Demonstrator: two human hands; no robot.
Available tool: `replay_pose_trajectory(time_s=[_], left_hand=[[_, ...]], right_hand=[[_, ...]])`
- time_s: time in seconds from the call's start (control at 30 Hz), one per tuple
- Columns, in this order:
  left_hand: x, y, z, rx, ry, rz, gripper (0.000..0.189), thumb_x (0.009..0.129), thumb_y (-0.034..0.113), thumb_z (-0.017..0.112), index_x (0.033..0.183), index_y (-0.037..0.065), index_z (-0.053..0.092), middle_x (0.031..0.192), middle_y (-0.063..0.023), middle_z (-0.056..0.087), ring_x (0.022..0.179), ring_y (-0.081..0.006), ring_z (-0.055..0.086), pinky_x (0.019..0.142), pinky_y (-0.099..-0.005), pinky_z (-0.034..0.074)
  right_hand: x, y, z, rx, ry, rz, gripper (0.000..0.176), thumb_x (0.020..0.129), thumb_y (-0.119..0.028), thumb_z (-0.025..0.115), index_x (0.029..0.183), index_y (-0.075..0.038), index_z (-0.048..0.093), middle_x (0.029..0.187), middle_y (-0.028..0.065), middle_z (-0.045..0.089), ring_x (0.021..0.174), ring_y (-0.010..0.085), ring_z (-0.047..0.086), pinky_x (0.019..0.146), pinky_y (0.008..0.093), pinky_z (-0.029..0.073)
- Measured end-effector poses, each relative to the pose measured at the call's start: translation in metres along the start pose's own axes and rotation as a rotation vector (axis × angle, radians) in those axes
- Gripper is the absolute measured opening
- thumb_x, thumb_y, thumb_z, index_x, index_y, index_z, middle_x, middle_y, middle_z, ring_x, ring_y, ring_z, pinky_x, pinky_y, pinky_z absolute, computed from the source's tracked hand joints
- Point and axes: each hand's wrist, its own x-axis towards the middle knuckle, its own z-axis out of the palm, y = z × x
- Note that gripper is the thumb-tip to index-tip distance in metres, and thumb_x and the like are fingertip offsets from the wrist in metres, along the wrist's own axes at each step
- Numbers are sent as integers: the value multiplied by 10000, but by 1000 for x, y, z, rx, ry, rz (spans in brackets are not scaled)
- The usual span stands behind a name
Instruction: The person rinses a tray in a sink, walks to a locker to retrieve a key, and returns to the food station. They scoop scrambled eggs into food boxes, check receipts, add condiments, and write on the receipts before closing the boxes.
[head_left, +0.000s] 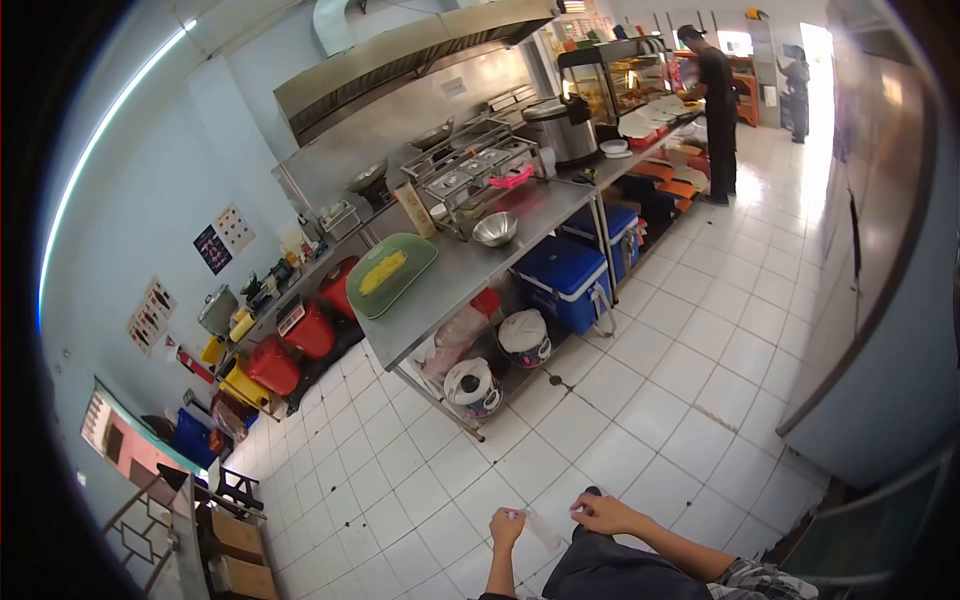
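Low in the view, in front of my body, my left hand (507,527) is closed with the fingers curled in. A faint see-through piece, like thin clear plastic (543,530), hangs beside it in the gap between my hands. My right hand (604,513) is bent at the wrist, fingertips pinched together and pointing toward the left hand. What the right fingers hold, if anything, is too small to make out. Both hands are over the tiled floor, apart from the steel table (455,270).
On the table are a green tray (412,262) with yellow food and a metal bowl (495,229). Buckets (473,387) and a blue cooler (565,281) stand below. A co-worker (715,110) stands at the far counter. Cardboard boxes (240,577) sit lower left.
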Motion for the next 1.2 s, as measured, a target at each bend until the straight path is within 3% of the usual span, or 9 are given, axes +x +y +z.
replay_pose_trajectory(time_s=[0.1,0.17,0.23,0.37,0.43,0.53,0.7,0.9,1.2], left_hand=[[37,65,3,-95,-478,-235,211,713,212,705,872,80,661,779,-104,664,735,-212,628,652,-333,493],[64,107,36,-296,-548,165,178,737,198,705,877,97,660,836,-73,667,805,-175,615,709,-311,479],[96,162,55,-282,-619,245,188,750,196,704,909,106,659,851,-61,670,817,-164,612,716,-308,476],[189,268,72,-205,-982,634,297,737,222,742,994,103,651,892,-40,667,833,-149,601,665,-291,485],[250,310,70,-161,-1145,484,372,735,242,752,1062,108,638,900,-19,669,817,-135,605,609,-248,481],[370,343,92,-415,-741,560,362,795,289,693,1089,93,615,871,-2,671,686,-71,570,549,-223,446],[599,356,138,-988,-319,-198,436,875,449,572,1168,158,433,815,-127,657,377,-61,375,315,-193,269],[699,401,158,-1151,-99,-544,650,878,317,547,1408,251,178,795,-177,621,378,-82,381,313,-192,284],[687,515,279,-1153,18,-348,532,839,90,487,1330,165,297,749,-99,533,478,-99,461,352,-192,346]], right_hand=[[70,42,-28,-310,328,-426,606,804,-380,658,1267,-75,415,1022,168,622,725,276,659,766,361,505],[104,31,-63,-333,368,-541,729,759,-331,713,1322,-95,314,1071,197,590,710,248,657,715,351,524],[109,-12,-109,92,-40,38,625,773,-182,685,1281,-81,334,1007,198,603,709,238,656,634,333,544],[146,35,-197,433,146,17,508,766,2,591,1217,-58,366,822,138,621,609,208,630,534,301,545],[138,60,-249,491,328,67,506,751,4,596,1203,-52,376,775,122,610,598,188,617,507,298,537],[114,123,-306,585,841,149,429,752,0,567,1128,-71,373,778,135,610,571,188,609,455,297,518],[86,271,-362,20,1497,468,362,779,5,554,1077,-65,361,643,112,570,472,171,566,361,294,444],[184,217,-517,468,1437,362,333,800,-22,533,1074,-88,356,780,140,587,498,157,556,360,270,428],[509,3,-723,542,461,-316,455,769,20,579,1195,-55,438,1014,103,549,794,196,634,662,307,553]])
